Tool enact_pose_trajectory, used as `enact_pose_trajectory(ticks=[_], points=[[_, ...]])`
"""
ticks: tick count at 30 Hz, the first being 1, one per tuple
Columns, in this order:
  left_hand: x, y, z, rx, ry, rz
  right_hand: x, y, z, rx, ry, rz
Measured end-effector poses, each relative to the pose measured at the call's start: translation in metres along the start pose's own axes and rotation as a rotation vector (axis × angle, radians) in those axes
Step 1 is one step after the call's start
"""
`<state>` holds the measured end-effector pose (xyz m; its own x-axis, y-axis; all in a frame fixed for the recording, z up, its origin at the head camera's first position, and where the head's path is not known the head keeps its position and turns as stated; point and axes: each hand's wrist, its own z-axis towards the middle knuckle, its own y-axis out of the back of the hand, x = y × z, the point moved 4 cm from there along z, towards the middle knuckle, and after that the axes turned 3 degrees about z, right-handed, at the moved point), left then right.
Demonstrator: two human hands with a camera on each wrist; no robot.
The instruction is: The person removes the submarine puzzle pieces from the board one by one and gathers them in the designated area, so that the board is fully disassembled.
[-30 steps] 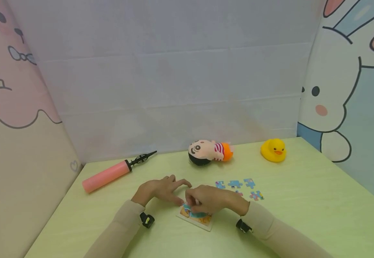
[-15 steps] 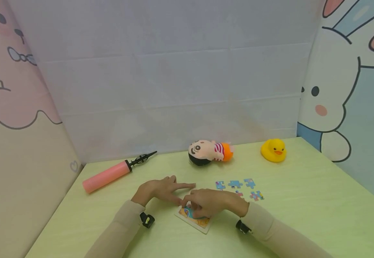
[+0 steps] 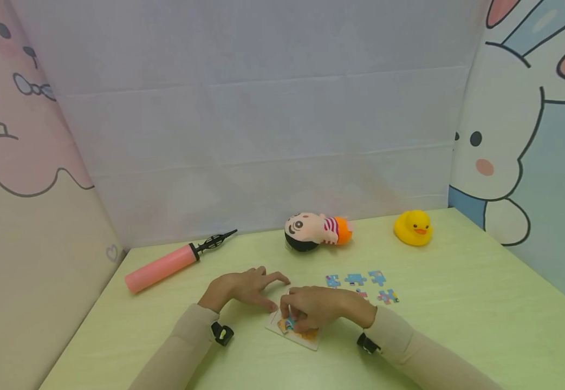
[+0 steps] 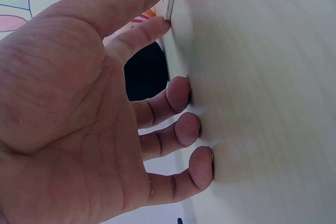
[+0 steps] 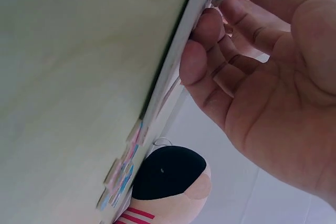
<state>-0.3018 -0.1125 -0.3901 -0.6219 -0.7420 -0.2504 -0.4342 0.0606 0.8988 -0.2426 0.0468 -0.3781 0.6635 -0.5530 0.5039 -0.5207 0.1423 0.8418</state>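
Observation:
A small puzzle board [image 3: 303, 345] with a pale rim lies on the table before me, orange and teal picture parts showing in it. My right hand [image 3: 317, 306] is over the board and pinches a small teal-and-orange puzzle piece [image 3: 287, 324] between thumb and index finger. That piece appears tilted at the board. The right wrist view shows its teal edge between the fingertips, with other fingers against the board's side. My left hand [image 3: 248, 287] is spread at the board's left side, thumb and index fingertip touching its edge. Its other fingertips [image 4: 188, 128] rest on the table.
Several loose puzzle pieces [image 3: 355, 278] lie to the right, behind my right hand. Along the back are a pink hand pump [image 3: 162, 267], a plush doll [image 3: 311, 230] on its side and a yellow rubber duck [image 3: 413, 227]. A white wall sheet stands behind.
The left index finger straightened along the board, then bent back. The board turned slightly and returned. The right hand has raised a puzzle piece, baring more pale board at the left.

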Motion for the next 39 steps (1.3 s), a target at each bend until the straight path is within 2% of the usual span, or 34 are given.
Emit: enact_pose_trajectory(ticks=[7, 15, 24, 32, 39], points=[[0.001, 0.000, 0.000, -0.019, 0.001, -0.035, -0.002, 0.005, 0.000, -0.076, 0.033, -0.007], [-0.001, 0.000, -0.002, -0.015, -0.001, -0.013, -0.006, 0.010, -0.002, -0.122, 0.008, -0.003], [-0.002, 0.000, -0.001, 0.011, 0.040, -0.007, -0.002, 0.020, -0.002, -0.199, 0.136, 0.005], [-0.001, 0.000, -0.001, 0.018, 0.045, 0.006, -0.007, 0.032, -0.010, -0.170, 0.154, 0.102], [-0.001, 0.001, -0.001, 0.015, 0.040, 0.014, -0.010, 0.039, -0.012, -0.171, 0.108, 0.073]])
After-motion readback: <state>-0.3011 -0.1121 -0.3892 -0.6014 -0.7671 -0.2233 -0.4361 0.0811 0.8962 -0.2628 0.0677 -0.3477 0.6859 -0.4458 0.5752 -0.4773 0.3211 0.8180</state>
